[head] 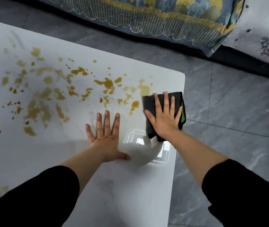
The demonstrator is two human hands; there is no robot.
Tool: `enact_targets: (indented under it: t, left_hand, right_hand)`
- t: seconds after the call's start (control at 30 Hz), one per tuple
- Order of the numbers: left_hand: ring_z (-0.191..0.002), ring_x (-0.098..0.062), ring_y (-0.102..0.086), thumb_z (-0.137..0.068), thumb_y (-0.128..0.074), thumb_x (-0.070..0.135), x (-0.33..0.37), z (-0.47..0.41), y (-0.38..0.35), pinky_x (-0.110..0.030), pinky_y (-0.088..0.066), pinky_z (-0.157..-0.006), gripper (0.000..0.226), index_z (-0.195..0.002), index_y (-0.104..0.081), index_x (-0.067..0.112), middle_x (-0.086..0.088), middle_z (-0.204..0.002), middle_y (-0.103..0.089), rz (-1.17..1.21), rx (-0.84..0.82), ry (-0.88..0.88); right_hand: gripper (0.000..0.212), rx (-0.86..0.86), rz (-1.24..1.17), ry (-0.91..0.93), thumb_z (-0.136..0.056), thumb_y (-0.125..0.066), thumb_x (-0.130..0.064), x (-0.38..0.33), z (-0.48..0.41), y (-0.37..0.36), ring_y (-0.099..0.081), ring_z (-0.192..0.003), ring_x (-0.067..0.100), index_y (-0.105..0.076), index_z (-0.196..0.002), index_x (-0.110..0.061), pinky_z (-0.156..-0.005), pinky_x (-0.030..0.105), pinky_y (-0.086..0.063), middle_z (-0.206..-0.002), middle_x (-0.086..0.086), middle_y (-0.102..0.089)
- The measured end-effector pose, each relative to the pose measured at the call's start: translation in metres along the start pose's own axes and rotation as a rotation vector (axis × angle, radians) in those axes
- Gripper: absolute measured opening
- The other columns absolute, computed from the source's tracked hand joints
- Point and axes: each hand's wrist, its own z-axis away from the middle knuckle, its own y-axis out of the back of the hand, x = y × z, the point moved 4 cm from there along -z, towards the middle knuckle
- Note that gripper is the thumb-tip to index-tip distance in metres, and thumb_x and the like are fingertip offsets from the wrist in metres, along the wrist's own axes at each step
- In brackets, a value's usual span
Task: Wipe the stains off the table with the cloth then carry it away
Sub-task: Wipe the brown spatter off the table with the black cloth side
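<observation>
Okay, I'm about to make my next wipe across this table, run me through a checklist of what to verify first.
1. The right hand lies flat on the cloth with fingers straight: ok.
2. The cloth sits fully on the table: not ok, its right side hangs slightly over the edge.
3. The left hand is flat on the table, holds nothing and is off the cloth: ok.
4. The stains are cleared: not ok, yellow-brown blotches spread to the left of the cloth.
5. The clear shape near the cloth is an object in the way: cannot tell, it may be a reflection.
</observation>
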Motion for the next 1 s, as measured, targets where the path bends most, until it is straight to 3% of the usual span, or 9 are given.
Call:
enact_targets:
  t: [0.37, 0.77, 1.0]
  left_hand:
    - [-0.111, -0.022, 0.064, -0.044, -0.063, 0.09, -0.001, -0.005, -0.005, -0.057, 0.039, -0.085, 0.152, -0.122, 0.056, 0.035, 0.0, -0.126, 0.066, -0.021, 0.026, -0.008]
    - [-0.112, -0.025, 0.064, -0.044, -0.063, 0.09, 0.002, 0.001, 0.0, -0.063, 0.032, -0.093, 0.154, -0.12, 0.058, 0.032, -0.002, -0.125, 0.067, -0.009, -0.005, 0.006]
    - [-0.115, -0.025, 0.061, -0.047, -0.066, 0.086, 0.001, -0.002, -0.003, -0.063, 0.031, -0.095, 0.152, -0.123, 0.056, 0.034, -0.001, -0.126, 0.066, -0.008, 0.015, -0.001]
  right_hand:
    - [0.068, 0.062, -0.007, -0.055, -0.091, -0.012, -0.071, -0.031, -0.129, 0.061, 0.018, -0.145, 0.02, 0.01, -0.149, -0.043, -0.112, 0.055, 0.013, -0.159, -0.004, 0.021]
    - [0.069, 0.027, 0.008, 0.05, -0.091, -0.011, -0.069, -0.038, 0.0, -0.005, 0.028, -0.142, 0.018, 0.015, -0.148, -0.041, -0.109, 0.053, 0.021, -0.155, -0.006, 0.031]
    - [0.067, 0.072, -0.01, 0.001, -0.093, -0.014, -0.067, -0.053, -0.069, 0.028, 0.022, -0.144, 0.02, 0.011, -0.149, -0.04, -0.111, 0.055, 0.016, -0.157, -0.004, 0.025]
